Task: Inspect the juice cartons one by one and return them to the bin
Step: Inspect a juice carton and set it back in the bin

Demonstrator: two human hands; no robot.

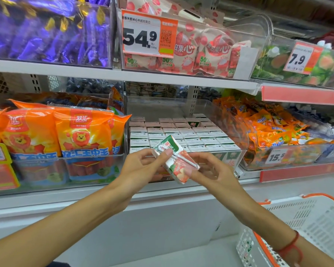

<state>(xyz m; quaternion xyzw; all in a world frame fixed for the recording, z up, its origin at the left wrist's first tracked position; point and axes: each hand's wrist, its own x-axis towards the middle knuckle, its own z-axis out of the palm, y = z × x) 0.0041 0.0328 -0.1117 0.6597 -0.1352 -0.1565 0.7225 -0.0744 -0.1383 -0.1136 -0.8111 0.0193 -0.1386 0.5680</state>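
Head view: both hands raised in front of a store shelf, one juice carton (175, 159) held between them, tilted, top end up-left, bottom end down-right. Left hand (143, 166) grips the carton's upper-left end, fingers (167, 153) curled, thumb tip pressed on the face right by the wrapped straw (178, 158) that runs diagonally across the carton. Right hand (213, 170) holds the lower-right end, fingers curled round the far side, thumb on the near lower corner. Carton is white and green with red fruit print.

Just behind the fingers, clear plastic bin (237, 151) on the lower shelf, packed with rows of matching juice cartons (181, 132) standing upright, tops showing. Held carton is above the bin's front edge, not touching the rows as far as visible.

Left of the left fingers: orange sausage packs (81, 135) with lion print in a clear bin. Right of the right fingers: bin of small orange candy packets (268, 128), price tag 15.5 (277, 157). Above the fingers, upper shelf: lychee-print bags (201, 53) behind a 54.9 price tag (148, 35), purple wrapped candies (46, 31) far left.

Below the right forearm: white shopping basket (307, 228) with orange trim. Red string bracelet (289, 245) on the right wrist.
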